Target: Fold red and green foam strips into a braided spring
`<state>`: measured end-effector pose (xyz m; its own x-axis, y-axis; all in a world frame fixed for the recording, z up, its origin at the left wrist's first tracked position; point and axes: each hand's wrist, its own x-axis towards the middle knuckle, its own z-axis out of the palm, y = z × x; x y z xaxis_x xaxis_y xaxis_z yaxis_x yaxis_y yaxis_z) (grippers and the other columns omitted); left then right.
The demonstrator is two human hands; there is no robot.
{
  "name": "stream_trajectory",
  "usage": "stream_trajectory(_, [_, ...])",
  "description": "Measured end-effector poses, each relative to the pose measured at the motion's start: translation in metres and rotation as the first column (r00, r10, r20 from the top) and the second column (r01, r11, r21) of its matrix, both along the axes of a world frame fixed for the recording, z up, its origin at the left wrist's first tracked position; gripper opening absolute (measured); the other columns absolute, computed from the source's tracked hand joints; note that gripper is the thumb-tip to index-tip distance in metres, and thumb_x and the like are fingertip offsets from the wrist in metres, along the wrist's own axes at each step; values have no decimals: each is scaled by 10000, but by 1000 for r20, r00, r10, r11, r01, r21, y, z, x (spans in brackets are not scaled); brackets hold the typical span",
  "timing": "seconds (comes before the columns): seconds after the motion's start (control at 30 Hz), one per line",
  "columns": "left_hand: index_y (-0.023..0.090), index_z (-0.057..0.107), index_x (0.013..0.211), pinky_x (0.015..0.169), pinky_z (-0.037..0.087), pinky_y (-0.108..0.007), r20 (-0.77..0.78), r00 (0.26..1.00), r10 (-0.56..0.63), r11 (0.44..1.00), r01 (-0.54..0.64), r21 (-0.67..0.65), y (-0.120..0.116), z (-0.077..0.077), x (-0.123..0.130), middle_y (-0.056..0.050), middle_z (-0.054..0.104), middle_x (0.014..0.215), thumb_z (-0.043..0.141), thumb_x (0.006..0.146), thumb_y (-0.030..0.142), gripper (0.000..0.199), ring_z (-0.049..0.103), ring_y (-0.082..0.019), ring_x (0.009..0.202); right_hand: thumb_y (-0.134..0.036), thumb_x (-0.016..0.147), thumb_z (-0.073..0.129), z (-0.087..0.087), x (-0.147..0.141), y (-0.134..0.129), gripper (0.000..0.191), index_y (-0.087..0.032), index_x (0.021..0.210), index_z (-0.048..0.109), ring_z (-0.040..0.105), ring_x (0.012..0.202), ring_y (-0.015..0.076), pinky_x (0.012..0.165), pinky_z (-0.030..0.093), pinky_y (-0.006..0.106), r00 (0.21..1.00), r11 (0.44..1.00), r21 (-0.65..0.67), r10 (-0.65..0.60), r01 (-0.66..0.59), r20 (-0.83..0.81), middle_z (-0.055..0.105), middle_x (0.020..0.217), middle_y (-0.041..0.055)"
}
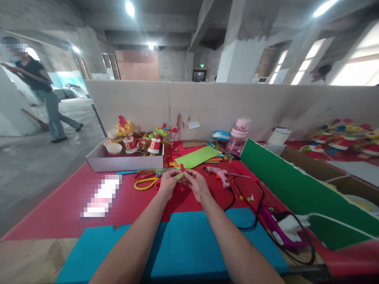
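Both hands meet over the red table cover. My left hand [169,182] is closed, its fingertips pinching a small green paper piece [180,176]. From the right, my right hand [195,183] is closed on the same small piece, fingertips almost touching the left ones. A narrow red strip [182,167] stands up between the fingertips; whether it is joined to the green piece I cannot tell. Yellow-handled scissors [145,183] lie just left of my left hand. To the right of my right hand rests a pink glue gun [219,174].
A white box [127,163] with cups and paper figures stands at the back left. Green sheets [197,157] lie behind the hands. On the right are a green-sided box [291,189], a purple power strip [281,230] and black cables. A person [44,86] is at far left.
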<state>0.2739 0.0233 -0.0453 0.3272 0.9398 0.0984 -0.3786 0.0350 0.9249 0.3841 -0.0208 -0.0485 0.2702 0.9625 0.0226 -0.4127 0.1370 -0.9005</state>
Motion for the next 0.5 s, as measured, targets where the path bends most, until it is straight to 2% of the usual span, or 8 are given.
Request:
stream_trajectory(0.3, [110, 714, 718, 526, 359, -225, 25, 1000, -16, 1000, 16, -19, 1, -1, 1, -15, 614, 549, 811, 535, 293, 276, 491, -87, 497, -430, 572, 789, -5, 1, 5, 387, -187, 856, 688, 615, 661, 156, 690, 514, 311, 992, 994, 13, -108, 107, 68, 687, 744, 12])
stream_trajectory(0.4, [108, 710, 747, 564, 395, -236, 72, 997, -30, 996, 36, -85, -1, 0, 1, -33, 641, 591, 765, 552, 228, 236, 534, -102, 530, -425, 584, 779, -2, 0, 4, 357, -186, 832, 686, 592, 626, 144, 652, 504, 293, 981, 987, 23, -164, 162, 102, 671, 709, 6])
stream_trajectory(0.5, [113, 707, 822, 576, 403, -230, 101, 992, -81, 991, 91, -101, -3, 3, 0, -21, 638, 585, 715, 521, 118, 302, 545, -102, 539, -420, 599, 766, 0, 1, 4, 337, -183, 820, 671, 585, 616, 137, 636, 495, 281, 976, 980, 43, -196, 193, 93, 661, 696, 1])
